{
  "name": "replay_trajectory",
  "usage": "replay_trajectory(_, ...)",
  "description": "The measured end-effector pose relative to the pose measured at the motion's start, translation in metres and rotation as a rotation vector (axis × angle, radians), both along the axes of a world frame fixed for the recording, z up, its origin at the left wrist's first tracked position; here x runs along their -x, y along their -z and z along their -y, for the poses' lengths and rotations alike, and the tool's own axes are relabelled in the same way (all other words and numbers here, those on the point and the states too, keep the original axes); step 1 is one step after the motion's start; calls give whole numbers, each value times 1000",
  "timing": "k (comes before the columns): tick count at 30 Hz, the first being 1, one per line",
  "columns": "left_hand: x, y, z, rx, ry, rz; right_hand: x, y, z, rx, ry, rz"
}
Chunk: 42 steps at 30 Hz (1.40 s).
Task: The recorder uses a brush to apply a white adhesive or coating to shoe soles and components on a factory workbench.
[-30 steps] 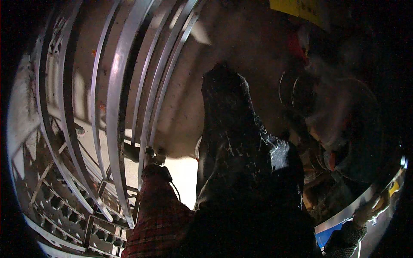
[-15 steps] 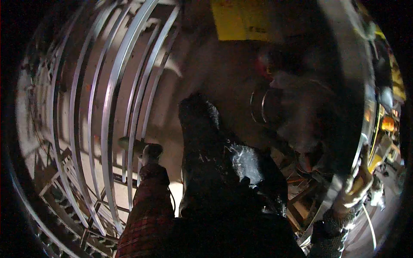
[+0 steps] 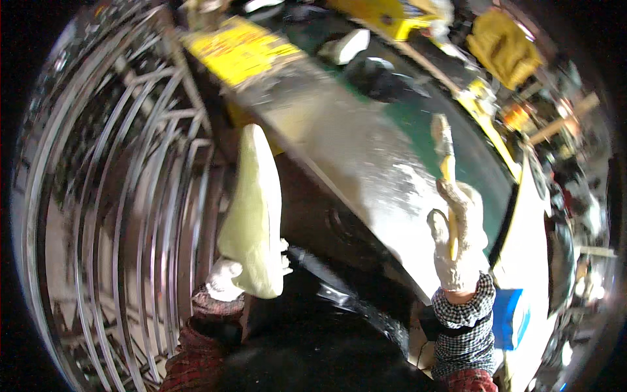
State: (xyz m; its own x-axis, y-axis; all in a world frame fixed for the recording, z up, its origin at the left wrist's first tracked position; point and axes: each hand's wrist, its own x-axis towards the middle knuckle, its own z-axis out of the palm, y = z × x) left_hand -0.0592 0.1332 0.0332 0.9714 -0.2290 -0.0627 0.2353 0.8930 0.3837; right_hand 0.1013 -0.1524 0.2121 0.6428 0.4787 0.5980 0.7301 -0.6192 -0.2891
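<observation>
A pale green, pointed piece shaped like a shoe last (image 3: 255,222) stands out left of the middle, tip pointing away. My left hand (image 3: 224,279), in a white glove, is closed around its near end; small parts of the glove show on its far side. My right hand (image 3: 460,242), also in a white glove, is over the bright worktop (image 3: 366,163). Its fingers are closed around a thin yellow stick-like tool (image 3: 452,228), pointing away. The tool's far end blends with the glove and is hard to make out.
A rack of curved-looking metal bars (image 3: 124,228) fills the left. Yellow paper (image 3: 238,49) lies on the worktop's far end. Beyond are a white and dark piece (image 3: 346,47) on a green surface, a yellow cloth (image 3: 506,49) and a blue container (image 3: 511,319) at right.
The view has swung right, bringing the worktop in front. My left hand has lifted the pale green piece away from the rack bars. My right hand has come in from the far right edge.
</observation>
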Motion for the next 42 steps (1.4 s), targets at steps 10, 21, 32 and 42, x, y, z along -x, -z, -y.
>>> replay_trajectory(10,-53,-100,200,-28,355,122,157,-31,370,-726,794,-10)
replay_trajectory(21,-7,-57,234,-277,93,-436,174,-19,436,-748,963,-258)
replay_trajectory(32,-14,-9,206,310,306,-425,77,18,187,-304,-99,-350)
replay_trajectory(42,-17,49,173,399,626,-239,69,42,186,-395,-295,-810)
